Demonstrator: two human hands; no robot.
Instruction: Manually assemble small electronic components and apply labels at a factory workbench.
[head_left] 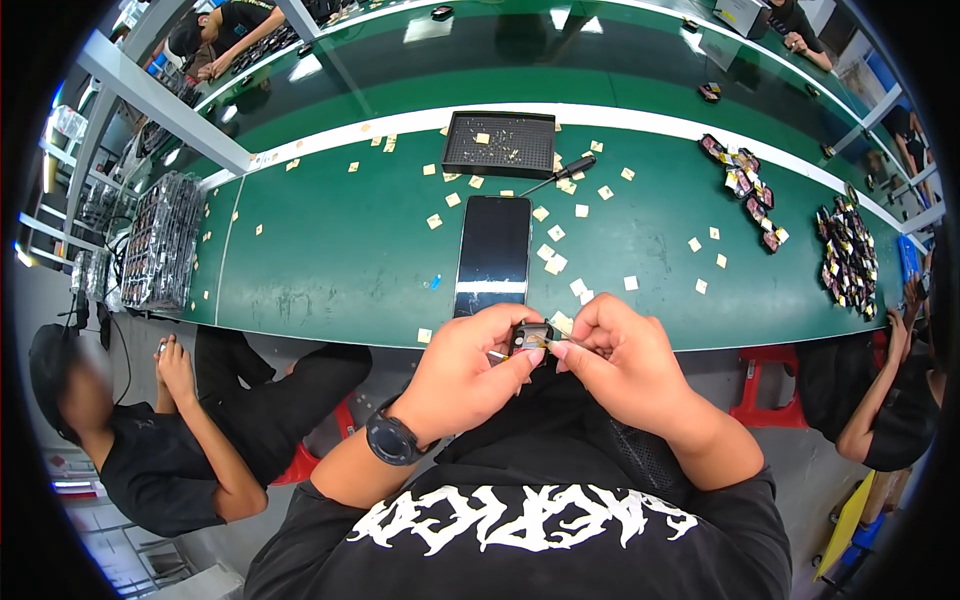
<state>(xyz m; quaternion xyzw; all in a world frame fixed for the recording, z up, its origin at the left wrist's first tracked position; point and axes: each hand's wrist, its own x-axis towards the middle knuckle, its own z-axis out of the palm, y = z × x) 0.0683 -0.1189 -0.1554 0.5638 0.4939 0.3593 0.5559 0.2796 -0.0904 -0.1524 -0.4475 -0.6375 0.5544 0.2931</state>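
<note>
Close to my body, at the table's front edge, my left hand grips a small black square watch-like case with fingers and thumb. The inside of the case faces up, with small pale and metallic parts in it. My right hand pinches at the case's right side; a thin, slender thing shows between thumb and fingers, too small to name. Just beyond my hands lies a black smartphone, screen up. Small cream paper squares are scattered around it.
Beyond the phone are a black tray and a dark-handled screwdriver. Stacked clear plastic trays stand at the left end. Black cases lie in a row and a pile at right. People sit on both sides.
</note>
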